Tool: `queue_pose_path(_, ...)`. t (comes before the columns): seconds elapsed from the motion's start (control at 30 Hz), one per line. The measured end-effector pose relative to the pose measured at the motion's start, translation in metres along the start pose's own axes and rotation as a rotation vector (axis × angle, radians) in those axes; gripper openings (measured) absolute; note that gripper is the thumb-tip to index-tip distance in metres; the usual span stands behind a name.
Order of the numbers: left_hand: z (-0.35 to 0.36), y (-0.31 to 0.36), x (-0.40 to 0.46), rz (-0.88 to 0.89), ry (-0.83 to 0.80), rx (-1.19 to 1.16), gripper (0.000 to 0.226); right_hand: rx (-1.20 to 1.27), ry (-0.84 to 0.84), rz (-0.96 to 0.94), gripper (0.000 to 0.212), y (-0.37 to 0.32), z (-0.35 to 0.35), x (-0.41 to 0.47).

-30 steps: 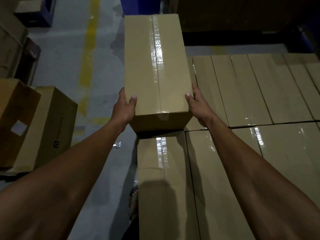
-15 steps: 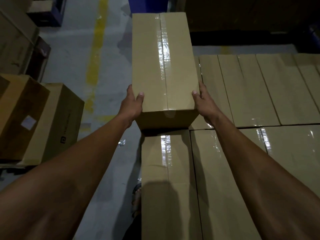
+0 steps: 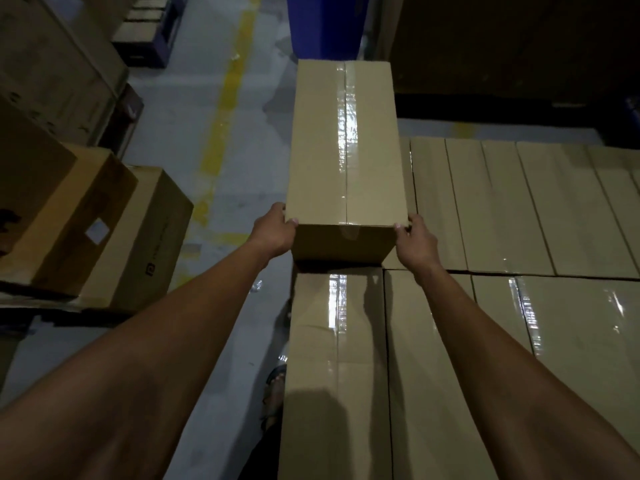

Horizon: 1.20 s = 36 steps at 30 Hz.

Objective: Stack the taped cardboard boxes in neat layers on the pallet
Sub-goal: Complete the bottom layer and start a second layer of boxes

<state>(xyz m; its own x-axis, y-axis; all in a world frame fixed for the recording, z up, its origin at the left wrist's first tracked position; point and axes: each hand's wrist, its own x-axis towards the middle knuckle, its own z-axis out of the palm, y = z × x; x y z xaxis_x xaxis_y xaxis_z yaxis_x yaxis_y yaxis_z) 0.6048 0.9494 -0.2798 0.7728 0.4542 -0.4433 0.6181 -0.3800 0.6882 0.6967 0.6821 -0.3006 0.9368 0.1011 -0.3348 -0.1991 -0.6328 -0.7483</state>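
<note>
**Long taped carton, held at near corners, going onto the top layer**

Both hands on the near end of a long cardboard box [image 3: 346,147]. Left hand [image 3: 273,232] wraps the near-left corner, thumb on the top edge; right hand [image 3: 415,242] does the same at the near-right, fingers curled round the side w/ tips showing on top. So each grip is clenched on the box, not released.

Box sits over the stacked layer [image 3: 512,209] at its left edge, running away from the person, just beyond the near box [image 3: 332,358]. Can't tell if the far end is resting yet or if it's fully down.

Handling, judging by looks: arms out nearly straight and it's held from one end only, so prob not very heavy, or partly borne by the boxes under it. Corrugated board, stiff, flat faces, sharp square edges; shouldn't sag. Clear tape strip [image 3: 346,140] down the centre seam is glossy and slick, so best keep fingers off it. Plain board is matte w/ decent friction. Corners and the side walls low down are the sensible hold; pressing mid-flap could dent it.

Layer below: same tan boxes, tight seams, tape glinting. Grey concrete floor [image 3: 194,126] w/ worn yellow line [image 3: 225,112]. Other brown cartons [image 3: 114,233] left
</note>
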Motion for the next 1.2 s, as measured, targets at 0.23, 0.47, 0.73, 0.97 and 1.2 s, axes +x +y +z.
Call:
queue_pose_path(0.23,-0.052,0.019,-0.104,0.021,0.083,-0.015,0.041,0.007,-0.035,-0.019,0.04,-0.035,-0.039,-0.095)
queue_pose_path(0.47,-0.107,0.026,-0.244,0.007,0.197,-0.118,0.036,0.045,-0.13,-0.153,0.041,-0.102,-0.074,-0.219)
queue_pose_path(0.73,-0.169,-0.018,-0.404,-0.115,0.33,-0.243,0.031,0.066,-0.241,-0.228,0.034,-0.153,-0.075,-0.335)
queue_pose_path(0.97,-0.223,-0.091,-0.512,-0.23,0.407,-0.253,0.033,-0.027,-0.366,-0.329,0.031,-0.181,-0.032,-0.425)
queue_pose_path(1.2,-0.293,-0.2,-0.605,-0.296,0.493,-0.328,0.029,-0.132,-0.53,-0.461,0.023,-0.221,0.081,-0.529)
